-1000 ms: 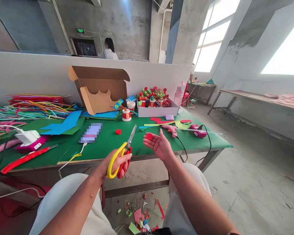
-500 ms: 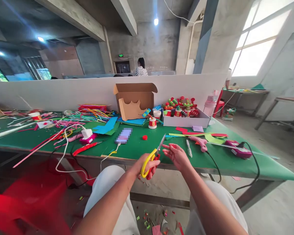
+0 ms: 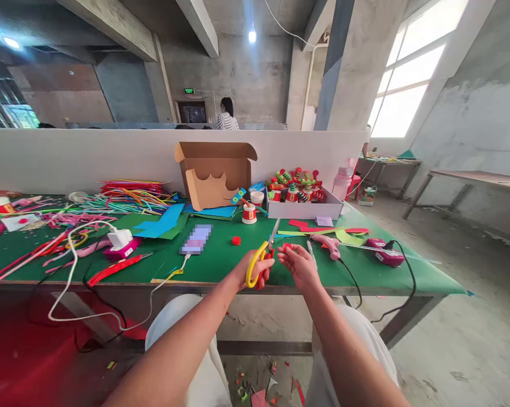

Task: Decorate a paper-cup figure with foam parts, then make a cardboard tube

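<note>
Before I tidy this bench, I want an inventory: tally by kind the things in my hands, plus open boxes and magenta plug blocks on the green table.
Scissors with yellow-and-red handles: 1
Small red piece: 1
Open brown cardboard box: 1
Open white box: 1
Magenta plug blocks: 2
Total: 6

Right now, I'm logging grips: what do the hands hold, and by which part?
The left hand grips scissors by their handles; the right hand has a red piece at its fingertips, exact spot unclear.

Free green tabletop (image 3: 216,261) is stretching between the phone (image 3: 196,239) and the left hand (image 3: 243,271), a red cap (image 3: 236,241) interrupting it; a pink glue gun (image 3: 329,245) is blocking the right hand's (image 3: 302,268) rightward path.
</note>
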{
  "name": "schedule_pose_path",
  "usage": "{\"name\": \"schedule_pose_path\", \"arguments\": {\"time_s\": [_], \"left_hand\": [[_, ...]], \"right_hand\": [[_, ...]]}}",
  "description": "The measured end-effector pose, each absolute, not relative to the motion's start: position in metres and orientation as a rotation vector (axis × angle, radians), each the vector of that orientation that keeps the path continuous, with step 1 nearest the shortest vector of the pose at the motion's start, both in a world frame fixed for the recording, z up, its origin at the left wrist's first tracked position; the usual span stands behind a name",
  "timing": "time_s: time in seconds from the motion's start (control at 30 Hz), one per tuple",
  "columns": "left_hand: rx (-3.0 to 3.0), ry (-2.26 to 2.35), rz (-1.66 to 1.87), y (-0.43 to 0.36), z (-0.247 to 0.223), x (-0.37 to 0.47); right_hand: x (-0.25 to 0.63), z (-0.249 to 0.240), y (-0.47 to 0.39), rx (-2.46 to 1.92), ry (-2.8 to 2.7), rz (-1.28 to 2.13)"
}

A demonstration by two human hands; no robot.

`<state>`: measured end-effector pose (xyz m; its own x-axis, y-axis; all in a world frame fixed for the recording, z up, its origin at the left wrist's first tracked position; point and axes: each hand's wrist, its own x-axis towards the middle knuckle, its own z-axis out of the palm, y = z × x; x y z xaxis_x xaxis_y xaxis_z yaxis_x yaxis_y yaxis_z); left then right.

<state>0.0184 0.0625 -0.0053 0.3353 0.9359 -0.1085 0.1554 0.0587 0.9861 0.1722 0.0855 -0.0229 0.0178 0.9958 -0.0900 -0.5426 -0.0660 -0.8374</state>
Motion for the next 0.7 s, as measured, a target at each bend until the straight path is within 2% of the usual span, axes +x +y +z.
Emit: {"name": "schedule_pose_path", "arguments": {"time_s": [0.33,0.43,0.6,0.7], "left_hand": [[1.532,1.248,0.937,0.069,-0.010,0.031],[1.749,1.417,0.864,0.059,-0.007,0.016],[2.211,1.997,0.655,0.043,0.002,0.000],[2.297,2.007,0.529,0.038,0.005,0.000]], "right_hand": [[0.184,-0.023,0.075,-0.913,-0.602,1.294],[0.180,-0.026,0.071,-0.911,-0.671,1.292],[0.174,-0.027,0.066,-0.813,-0.809,1.367],[0.172,-0.027,0.068,-0.743,-0.845,1.393]]}}
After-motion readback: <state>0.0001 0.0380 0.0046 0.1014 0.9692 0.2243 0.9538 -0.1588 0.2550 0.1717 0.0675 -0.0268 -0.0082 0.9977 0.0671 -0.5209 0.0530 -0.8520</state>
